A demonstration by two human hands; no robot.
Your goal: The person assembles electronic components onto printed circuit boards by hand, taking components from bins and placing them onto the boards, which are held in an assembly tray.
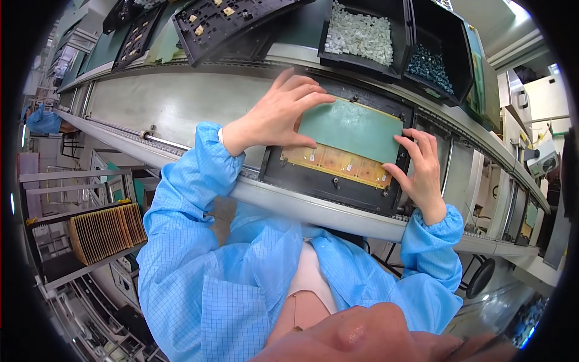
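A flat green rectangular sheet [353, 130] lies between my hands, at a slight tilt over a yellow circuit board panel [344, 166]. The panel's near strip shows; the sheet covers the rest. Both are over a black carrier plate [301, 182] with small posts along its edges. My left hand [280, 108] grips the sheet's left end, fingers at the far edge and thumb at the near one. At the right end, my right hand [419, 169] pinches it, fingertips on the side and thumb low by the panel's corner.
The carrier sits on a metal conveyor with a near rail [289, 204]. Beyond it stand black bins of white pieces [359, 35] and dark blue pieces [429, 69]. A black tray [232, 27] leans at the back. A rack holds upright boards [108, 234] at left.
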